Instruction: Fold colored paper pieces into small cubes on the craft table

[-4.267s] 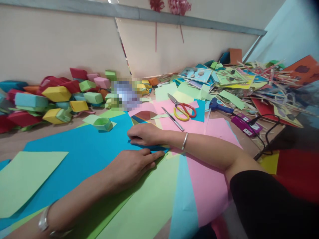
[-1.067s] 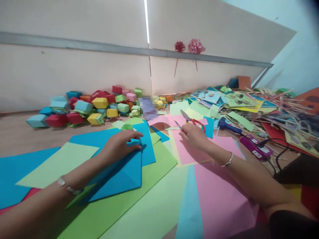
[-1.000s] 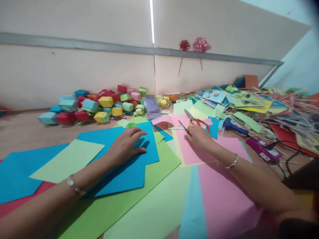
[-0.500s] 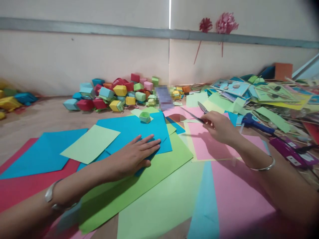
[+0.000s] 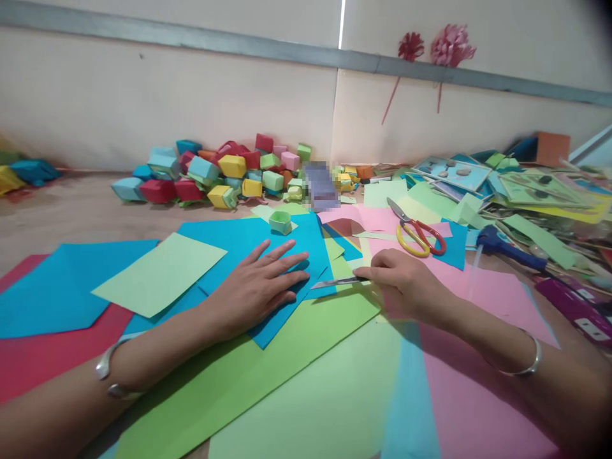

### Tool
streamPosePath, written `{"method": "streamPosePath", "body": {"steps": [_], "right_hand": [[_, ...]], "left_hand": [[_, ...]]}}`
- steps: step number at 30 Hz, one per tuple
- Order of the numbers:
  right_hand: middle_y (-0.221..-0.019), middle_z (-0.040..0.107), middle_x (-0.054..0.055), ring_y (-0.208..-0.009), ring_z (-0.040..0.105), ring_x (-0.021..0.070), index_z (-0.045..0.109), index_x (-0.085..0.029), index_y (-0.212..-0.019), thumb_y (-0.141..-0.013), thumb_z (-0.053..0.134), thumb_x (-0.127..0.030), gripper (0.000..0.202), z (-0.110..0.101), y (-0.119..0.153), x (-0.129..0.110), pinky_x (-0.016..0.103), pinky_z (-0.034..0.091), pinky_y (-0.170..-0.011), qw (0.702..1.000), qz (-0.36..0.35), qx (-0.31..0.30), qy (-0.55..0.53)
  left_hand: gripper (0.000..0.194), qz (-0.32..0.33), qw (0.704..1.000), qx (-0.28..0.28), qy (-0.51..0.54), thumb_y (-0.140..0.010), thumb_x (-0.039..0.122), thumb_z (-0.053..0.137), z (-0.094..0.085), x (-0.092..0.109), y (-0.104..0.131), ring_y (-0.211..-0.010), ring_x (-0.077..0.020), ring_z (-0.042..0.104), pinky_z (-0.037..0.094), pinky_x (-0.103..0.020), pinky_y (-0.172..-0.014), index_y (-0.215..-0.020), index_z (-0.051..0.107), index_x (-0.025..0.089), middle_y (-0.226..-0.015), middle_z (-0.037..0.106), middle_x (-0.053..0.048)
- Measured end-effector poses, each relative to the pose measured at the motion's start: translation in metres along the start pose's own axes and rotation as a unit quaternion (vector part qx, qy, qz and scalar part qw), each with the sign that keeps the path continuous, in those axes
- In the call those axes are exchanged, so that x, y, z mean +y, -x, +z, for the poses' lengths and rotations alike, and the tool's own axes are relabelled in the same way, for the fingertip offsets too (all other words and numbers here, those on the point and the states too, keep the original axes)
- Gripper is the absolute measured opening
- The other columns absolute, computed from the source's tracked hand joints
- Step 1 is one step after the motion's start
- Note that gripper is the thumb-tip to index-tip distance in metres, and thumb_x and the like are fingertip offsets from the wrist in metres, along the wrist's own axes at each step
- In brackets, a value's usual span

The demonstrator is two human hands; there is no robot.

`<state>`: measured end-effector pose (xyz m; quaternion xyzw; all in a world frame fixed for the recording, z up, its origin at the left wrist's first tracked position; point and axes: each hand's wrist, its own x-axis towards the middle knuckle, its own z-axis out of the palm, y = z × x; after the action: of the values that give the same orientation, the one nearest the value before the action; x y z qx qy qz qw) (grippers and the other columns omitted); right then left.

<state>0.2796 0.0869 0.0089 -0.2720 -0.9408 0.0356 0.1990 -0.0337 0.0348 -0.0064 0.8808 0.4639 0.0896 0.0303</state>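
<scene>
My left hand (image 5: 258, 287) lay flat, fingers spread, pinning the folded blue sheet (image 5: 268, 255) on the green paper (image 5: 287, 344) so it could not slide. My right hand (image 5: 406, 287) gripped a slim knife (image 5: 342, 281), blade tip at the fold's edge. Scissors (image 5: 414, 229) lay unused beyond.

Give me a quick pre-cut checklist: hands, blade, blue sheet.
1. Left hand flat on the folded blue sheet, pinning it: ok.
2. Right hand gripping the craft knife: ok.
3. Blade tip at the sheet's right edge: ok; whether it touches, cannot tell.
4. Left fingertips clear of the blade: ok, though close.
5. Cutting mat under the sheet: not ok, only the green paper lies beneath.
6. Scissors out of the way, behind the right hand: ok.
</scene>
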Motion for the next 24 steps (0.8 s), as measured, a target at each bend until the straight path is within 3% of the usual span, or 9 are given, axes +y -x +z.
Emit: {"method": "streamPosePath", "body": {"steps": [5, 9, 14, 24], "right_hand": [[-0.086, 0.062, 0.008, -0.077, 0.057, 0.0178, 0.075, -0.019, -0.111, -0.088, 0.049, -0.005, 0.037, 0.002, 0.0, 0.001, 0.028, 0.045, -0.064, 1.0, 0.009, 0.007, -0.018], [-0.086, 0.064, 0.008, -0.078, 0.059, 0.0189, 0.076, -0.022, -0.108, -0.085, 0.047, 0.0, 0.043, -0.006, 0.0, 0.005, 0.03, 0.047, -0.066, 0.999, 0.04, -0.014, -0.016], [-0.089, 0.064, 0.008, -0.08, 0.06, 0.0184, 0.075, -0.021, -0.112, -0.086, 0.048, -0.001, 0.043, -0.009, 0.001, 0.013, 0.029, 0.048, -0.068, 0.995, 0.091, -0.036, -0.023], [-0.091, 0.063, 0.009, -0.082, 0.059, 0.0183, 0.075, -0.02, -0.111, -0.095, 0.049, -0.012, 0.032, 0.001, 0.001, 0.001, 0.029, 0.048, -0.07, 0.994, 0.106, -0.007, -0.027]], "left_hand": [[0.056, -0.001, 0.997, -0.071, 0.027, -0.103, 0.056, 0.024, -0.003, -0.002, 0.004, -0.153, -0.0271, 0.022, 0.006, -0.055, -0.125, -0.151, 0.042, 0.035, -0.161, 0.037, 0.001], [0.064, 0.007, 0.997, -0.068, 0.034, -0.098, 0.065, 0.032, -0.001, -0.002, 0.008, -0.154, -0.0291, 0.017, -0.001, -0.055, -0.124, -0.156, 0.025, 0.038, -0.163, 0.03, 0.001], [0.068, 0.01, 0.996, -0.084, 0.039, -0.097, 0.068, 0.033, -0.001, -0.003, 0.009, -0.155, -0.0291, 0.016, 0.0, -0.053, -0.125, -0.156, 0.023, 0.038, -0.164, 0.026, 0.001], [0.064, 0.009, 0.996, -0.077, 0.038, -0.097, 0.066, 0.035, -0.001, -0.002, 0.007, -0.154, -0.0292, 0.019, 0.003, -0.052, -0.124, -0.155, 0.025, 0.041, -0.164, 0.029, 0.002]]}}
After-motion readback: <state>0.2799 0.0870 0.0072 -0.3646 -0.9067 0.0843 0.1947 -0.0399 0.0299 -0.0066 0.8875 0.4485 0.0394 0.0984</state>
